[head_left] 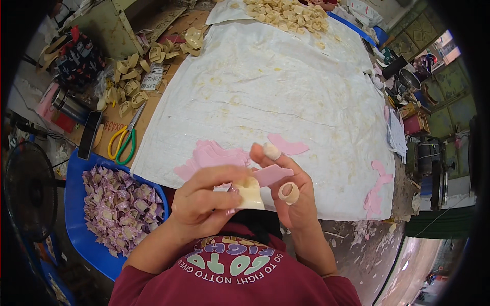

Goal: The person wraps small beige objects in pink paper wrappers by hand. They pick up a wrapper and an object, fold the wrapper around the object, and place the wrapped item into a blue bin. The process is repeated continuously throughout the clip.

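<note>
My left hand (201, 201) is closed around a cream moulded piece (250, 196) with a curved hollow top and a flat lower edge. A pink strip (273, 176) juts out from the top of this piece toward my right hand (302, 201). The right fingers are spread apart around the strip's free end, and no finger visibly pinches it. Pale finger covers sit on two of its digits. Beyond my hands, a pile of pink cut pieces (212, 157) lies on the white cloth (265, 92). A single curved pink piece (288, 145) rests just past the right fingertips.
To the left, a blue tub (76, 204) holds many purple-pink covered pieces. Scissors (125, 137) with yellow and green handles and a phone (91, 133) lie near it. Cream pieces (291, 15) are heaped at the far end. More pink strips (376, 188) hang at the right edge.
</note>
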`<state>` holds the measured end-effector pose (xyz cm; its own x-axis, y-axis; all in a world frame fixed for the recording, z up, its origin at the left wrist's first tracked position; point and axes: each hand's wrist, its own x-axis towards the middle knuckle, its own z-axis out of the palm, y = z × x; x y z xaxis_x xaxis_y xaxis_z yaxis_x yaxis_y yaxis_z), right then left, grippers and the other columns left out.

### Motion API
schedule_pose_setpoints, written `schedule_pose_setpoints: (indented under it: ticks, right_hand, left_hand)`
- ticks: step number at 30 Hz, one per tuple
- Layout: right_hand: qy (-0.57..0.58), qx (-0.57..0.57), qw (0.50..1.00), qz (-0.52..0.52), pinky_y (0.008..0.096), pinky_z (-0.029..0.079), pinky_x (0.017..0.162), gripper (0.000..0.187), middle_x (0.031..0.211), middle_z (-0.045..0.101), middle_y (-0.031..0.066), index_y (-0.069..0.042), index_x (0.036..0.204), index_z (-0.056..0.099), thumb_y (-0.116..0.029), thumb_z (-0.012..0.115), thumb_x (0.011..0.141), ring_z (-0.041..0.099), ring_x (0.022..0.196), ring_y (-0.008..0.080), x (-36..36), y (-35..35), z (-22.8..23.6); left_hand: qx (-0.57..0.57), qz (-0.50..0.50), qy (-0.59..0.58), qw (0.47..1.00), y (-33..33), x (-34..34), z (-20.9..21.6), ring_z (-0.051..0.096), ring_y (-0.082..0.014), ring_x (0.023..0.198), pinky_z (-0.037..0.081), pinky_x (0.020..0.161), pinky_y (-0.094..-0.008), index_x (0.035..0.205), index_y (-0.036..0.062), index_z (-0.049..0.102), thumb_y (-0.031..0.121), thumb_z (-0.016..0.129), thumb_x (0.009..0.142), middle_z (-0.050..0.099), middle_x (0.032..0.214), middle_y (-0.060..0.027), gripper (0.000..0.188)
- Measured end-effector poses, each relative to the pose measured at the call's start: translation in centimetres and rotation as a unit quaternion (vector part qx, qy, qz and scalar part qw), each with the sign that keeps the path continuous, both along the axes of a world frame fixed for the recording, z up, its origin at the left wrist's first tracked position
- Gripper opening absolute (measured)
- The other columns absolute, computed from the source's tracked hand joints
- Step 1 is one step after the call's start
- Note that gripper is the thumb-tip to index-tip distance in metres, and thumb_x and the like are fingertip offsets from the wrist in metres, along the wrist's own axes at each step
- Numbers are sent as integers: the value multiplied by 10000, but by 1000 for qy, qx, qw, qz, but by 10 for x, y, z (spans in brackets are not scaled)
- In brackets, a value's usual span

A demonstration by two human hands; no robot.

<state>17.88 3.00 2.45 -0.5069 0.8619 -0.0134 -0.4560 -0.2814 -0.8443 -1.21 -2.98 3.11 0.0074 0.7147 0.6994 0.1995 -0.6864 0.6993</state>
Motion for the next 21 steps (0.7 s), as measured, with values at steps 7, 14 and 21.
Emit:
schedule_pose_setpoints:
  ticks: [7, 14, 21]
  right_hand:
    - [44, 12, 999, 11, 359, 474, 957, 236, 1101, 685, 186, 65, 1092, 658, -100, 618, 929, 649, 1034, 219, 7, -1, 0]
    - [-107, 92, 987, -74, 322, 486, 925, 231, 1111, 684, 180, 76, 1129, 640, -13, 545, 938, 643, 1019, 180, -11, -13, 14]
    - [-261, 286, 921, -44, 322, 537, 851, 271, 1048, 693, 177, 57, 1143, 620, -22, 621, 884, 669, 967, 187, -20, 1, 10]
  left_hand:
    - [47, 20, 101, 994, 10, -7, 12, 680, -297, 824, 559, 633, -329, 911, -2, 626, -87, 669, 730, 649, 1017, -215, 204]
    - [65, 100, 183, 976, 21, 1, -6, 658, -284, 767, 544, 602, -334, 892, -46, 611, -60, 650, 715, 637, 972, -206, 182]
    - [-22, 142, 126, 982, 22, 5, -21, 660, -290, 758, 535, 605, -330, 885, -26, 593, -104, 647, 722, 626, 988, -193, 189]
